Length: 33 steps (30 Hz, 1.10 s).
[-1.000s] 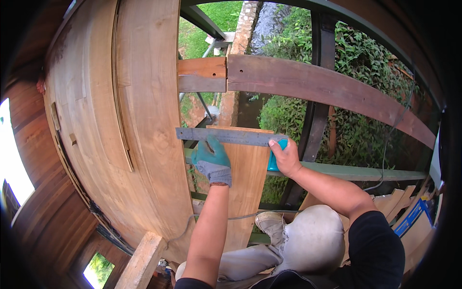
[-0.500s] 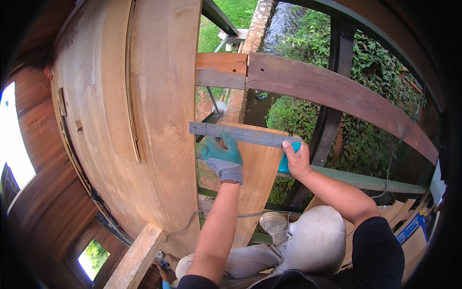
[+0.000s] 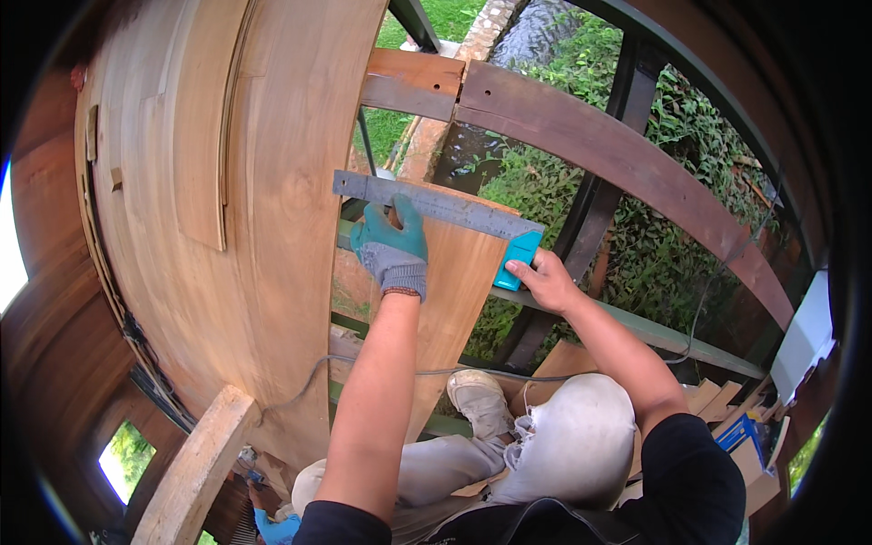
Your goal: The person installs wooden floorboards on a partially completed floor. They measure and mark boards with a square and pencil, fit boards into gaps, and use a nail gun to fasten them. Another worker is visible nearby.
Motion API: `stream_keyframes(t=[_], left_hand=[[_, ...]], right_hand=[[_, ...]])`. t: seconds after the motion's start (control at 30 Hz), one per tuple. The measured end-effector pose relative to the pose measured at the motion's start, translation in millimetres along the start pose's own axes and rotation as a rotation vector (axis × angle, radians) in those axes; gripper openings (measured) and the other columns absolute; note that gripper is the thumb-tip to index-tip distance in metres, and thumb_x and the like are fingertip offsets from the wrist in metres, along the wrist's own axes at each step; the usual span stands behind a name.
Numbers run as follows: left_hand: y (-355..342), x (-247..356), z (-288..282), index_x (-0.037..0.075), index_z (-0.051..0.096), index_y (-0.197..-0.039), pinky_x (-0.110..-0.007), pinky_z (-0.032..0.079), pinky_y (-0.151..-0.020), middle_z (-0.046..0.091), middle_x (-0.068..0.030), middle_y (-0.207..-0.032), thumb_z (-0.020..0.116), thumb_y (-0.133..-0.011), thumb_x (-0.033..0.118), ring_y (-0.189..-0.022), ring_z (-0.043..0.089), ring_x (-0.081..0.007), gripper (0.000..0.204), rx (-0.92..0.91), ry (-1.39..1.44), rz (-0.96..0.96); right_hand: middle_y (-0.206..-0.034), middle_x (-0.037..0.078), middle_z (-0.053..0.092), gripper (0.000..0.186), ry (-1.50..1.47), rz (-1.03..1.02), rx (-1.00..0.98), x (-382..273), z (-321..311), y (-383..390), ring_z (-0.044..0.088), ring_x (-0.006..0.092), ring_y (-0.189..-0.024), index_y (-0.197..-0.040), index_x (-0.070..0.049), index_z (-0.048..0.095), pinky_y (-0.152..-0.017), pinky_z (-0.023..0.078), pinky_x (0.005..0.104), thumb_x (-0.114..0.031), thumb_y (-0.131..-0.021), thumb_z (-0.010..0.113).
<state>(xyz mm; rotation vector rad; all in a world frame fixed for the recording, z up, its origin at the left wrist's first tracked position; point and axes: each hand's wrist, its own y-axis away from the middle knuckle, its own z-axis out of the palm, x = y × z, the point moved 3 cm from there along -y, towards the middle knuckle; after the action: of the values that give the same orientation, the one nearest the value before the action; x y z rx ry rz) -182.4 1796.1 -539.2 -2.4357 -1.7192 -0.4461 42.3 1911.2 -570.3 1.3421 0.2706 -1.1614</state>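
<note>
The try square [image 3: 445, 207] lies across the loose board [image 3: 454, 272] just short of its far edge, its blade's long axis running left to right with a slight dip rightward, the left tip reaching over the plank floor's [image 3: 282, 227] right edge. Its blade is dull, scuffed grey metal, its handle teal with small pale print too tiny to read. The bare right hand [image 3: 549, 283] grips that handle; the gloved left hand [image 3: 391, 245] overlaps the blade, its grip unclear.

Board [image 3: 454, 282] partly covered near its far edge by metal blade [image 3: 454, 209], markings [image 3: 472, 214] too small to be read, fingers of right hand [image 3: 548, 282] partly hidden behind teal handle [image 3: 520, 259]
</note>
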Motion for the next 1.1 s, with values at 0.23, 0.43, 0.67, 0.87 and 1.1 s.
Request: stream_keyframes(t=[0.23, 0.43, 0.67, 0.87, 1.1], left_hand=[[-1.0, 5.5, 0.1, 0.004, 0.054, -0.077, -0.048, 0.041, -0.085, 0.059, -0.0179, -0.064, 0.056, -0.092, 0.035, -0.07, 0.057, -0.0396, 0.035, 0.054, -0.017, 0.011], [-0.2, 6.4, 0.7, 0.003, 0.054, -0.075, -0.049, 0.041, -0.084, 0.058, -0.0186, -0.064, 0.056, -0.093, 0.034, -0.069, 0.055, -0.0414, 0.036, -0.006, 0.004, -0.001], [-0.7, 2.1, 4.2, 0.003, 0.056, -0.077, -0.051, 0.042, -0.078, 0.06, -0.0211, -0.068, 0.056, -0.092, 0.035, -0.073, 0.056, -0.0423, 0.035, -0.005, -0.007, 0.018], [-1.2, 1.6, 4.8, 0.004, 0.059, -0.081, -0.052, 0.042, -0.074, 0.062, -0.0212, -0.073, 0.058, -0.091, 0.037, -0.078, 0.057, -0.0421, 0.034, -0.009, 0.047, 0.001], [-1.1, 4.8, 1.9, 0.005, 0.06, -0.081, -0.051, 0.043, -0.072, 0.063, -0.0198, -0.074, 0.058, -0.091, 0.037, -0.078, 0.058, -0.0413, 0.034, -0.026, -0.012, -0.027]], right_hand=[[-0.088, -0.003, 0.063, 0.027, 0.043, 0.066, -0.035, 5.6, -4.1, -3.8, 0.053, 0.0058, -0.079, -0.103, -0.004, 0.064, -0.071, 0.046, 0.0268, -0.03, -0.098, 0.058], [-0.088, -0.003, 0.063, 0.027, -0.049, 0.018, -0.02, 0.7, -0.5, -1.5, 0.053, 0.0058, -0.079, -0.101, -0.004, 0.064, -0.072, 0.046, 0.0275, -0.03, -0.099, 0.058], [-0.082, -0.002, 0.063, 0.03, 0.061, 0.042, -0.013, 3.3, -3.2, -2.3, 0.054, 0.0061, -0.076, -0.092, -0.004, 0.065, -0.07, 0.047, 0.0273, -0.032, -0.099, 0.057], [-0.077, -0.002, 0.061, 0.032, 0.059, 0.05, -0.017, 7.7, -4.0, -3.9, 0.053, 0.0067, -0.072, -0.086, -0.006, 0.063, -0.067, 0.046, 0.0273, -0.035, -0.098, 0.057], [-0.076, -0.002, 0.06, 0.032, -0.036, 0.092, -0.02, 16.3, -4.3, -8.5, 0.055, 0.0082, -0.07, -0.083, -0.007, 0.062, -0.065, 0.047, 0.0275, -0.036, -0.097, 0.059]])
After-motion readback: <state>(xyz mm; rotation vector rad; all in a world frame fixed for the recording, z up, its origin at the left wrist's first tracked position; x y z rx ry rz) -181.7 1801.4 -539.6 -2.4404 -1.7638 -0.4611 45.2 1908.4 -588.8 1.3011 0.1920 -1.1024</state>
